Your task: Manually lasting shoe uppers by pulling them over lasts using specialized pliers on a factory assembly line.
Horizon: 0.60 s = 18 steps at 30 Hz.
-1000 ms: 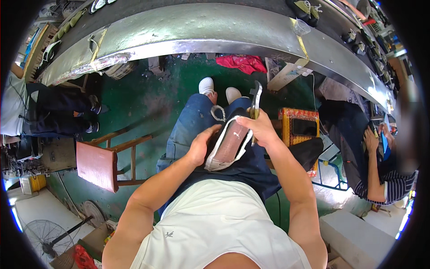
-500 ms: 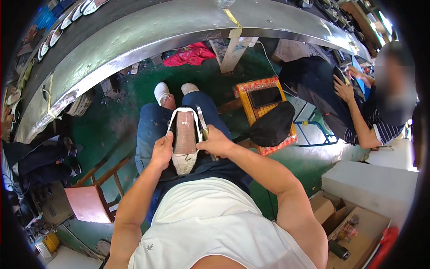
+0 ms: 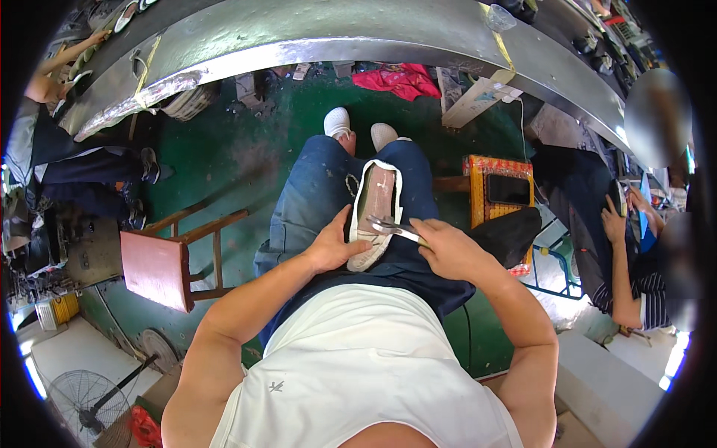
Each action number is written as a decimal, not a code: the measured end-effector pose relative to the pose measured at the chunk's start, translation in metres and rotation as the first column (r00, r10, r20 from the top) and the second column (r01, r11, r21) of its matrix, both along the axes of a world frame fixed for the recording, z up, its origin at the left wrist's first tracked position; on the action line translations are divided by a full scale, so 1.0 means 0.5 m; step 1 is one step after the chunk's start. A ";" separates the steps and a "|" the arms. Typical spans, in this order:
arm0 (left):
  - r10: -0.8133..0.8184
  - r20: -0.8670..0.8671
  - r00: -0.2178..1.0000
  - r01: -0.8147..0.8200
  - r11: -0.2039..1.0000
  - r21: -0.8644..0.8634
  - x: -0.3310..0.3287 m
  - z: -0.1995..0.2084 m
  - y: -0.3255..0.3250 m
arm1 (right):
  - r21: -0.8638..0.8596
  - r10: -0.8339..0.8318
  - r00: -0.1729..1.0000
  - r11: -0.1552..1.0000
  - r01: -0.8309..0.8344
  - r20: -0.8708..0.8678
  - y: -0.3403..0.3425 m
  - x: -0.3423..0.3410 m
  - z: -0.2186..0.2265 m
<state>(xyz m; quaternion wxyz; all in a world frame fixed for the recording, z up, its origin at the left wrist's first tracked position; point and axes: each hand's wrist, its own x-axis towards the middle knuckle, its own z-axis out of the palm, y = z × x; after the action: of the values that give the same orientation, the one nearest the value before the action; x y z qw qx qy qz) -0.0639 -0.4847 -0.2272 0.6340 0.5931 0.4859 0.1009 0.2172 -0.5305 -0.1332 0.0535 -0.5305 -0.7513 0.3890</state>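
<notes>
On my lap lies a shoe [image 3: 379, 192], sole side up, with a white upper edge around a brown inner board. My left hand [image 3: 334, 244] grips its left side near the close end, thumb laid over the edge. Closed in my right hand [image 3: 453, 250] is a silver metal tool that looks like pincers [image 3: 399, 230]. The tool's head rests over or just above the shoe's brown board, pointing left; whether it touches cannot be made out. My palm hides most of the handle.
A metal-edged bench [image 3: 299, 52] curves across the front. At left stands a wooden stool [image 3: 158, 270] with a reddish seat. To the right, a yellow-red stool [image 3: 482, 198] carries a phone [image 3: 509, 190] and a black cap [image 3: 508, 235]. Other people sit at both sides.
My view has swung left, so the scene sits further right. The pincers have moved from alongside the shoe's right edge to across its board. My left hand has shifted toward the near end.
</notes>
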 end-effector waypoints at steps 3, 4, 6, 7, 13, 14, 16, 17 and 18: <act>0.016 -0.015 1.000 -0.016 1.000 -0.012 0.009 0.025 -0.002 | 0.145 0.041 0.995 0.988 -0.054 0.093 0.028 -0.021 -0.007; 0.022 -0.016 1.000 -0.022 1.000 -0.010 0.011 0.023 -0.005 | 0.171 0.107 0.977 0.975 -0.139 0.186 0.039 -0.028 -0.005; 0.013 0.033 0.999 -0.014 1.000 0.013 0.011 0.016 -0.011 | 0.192 0.171 0.945 0.954 -0.229 0.279 0.061 -0.044 0.004; -0.005 0.069 0.998 0.007 0.999 -0.034 0.006 0.011 -0.011 | 0.058 0.219 0.915 0.966 -0.253 0.340 0.077 -0.058 0.032; 0.664 0.380 0.644 -0.251 0.653 -0.715 0.044 0.050 -0.009 | -0.409 0.510 0.818 0.828 -0.383 0.265 0.142 -0.070 0.073; 0.734 0.332 0.593 -0.282 0.575 -0.768 0.053 0.056 -0.008 | -0.346 0.439 0.880 0.866 -0.360 0.182 0.137 -0.068 0.055; 0.767 0.259 0.587 -0.365 0.536 -0.761 0.059 0.026 -0.010 | -0.536 0.271 0.955 0.827 -0.169 0.117 0.123 -0.096 0.072; 0.785 0.191 0.590 -0.426 0.504 -0.751 0.069 0.010 -0.008 | -0.384 0.221 0.972 0.907 -0.174 0.082 0.092 -0.086 0.029; 0.789 0.191 0.584 -0.428 0.500 -0.753 0.078 0.004 -0.005 | -0.223 0.183 0.983 0.960 -0.172 0.033 0.055 -0.076 -0.023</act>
<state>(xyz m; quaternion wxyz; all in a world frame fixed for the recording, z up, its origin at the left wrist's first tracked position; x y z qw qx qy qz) -0.0248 -0.4871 -0.2254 0.8148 0.0681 0.4838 0.3121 0.1790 -0.5029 -0.1447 -0.0603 -0.4737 -0.7495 0.4585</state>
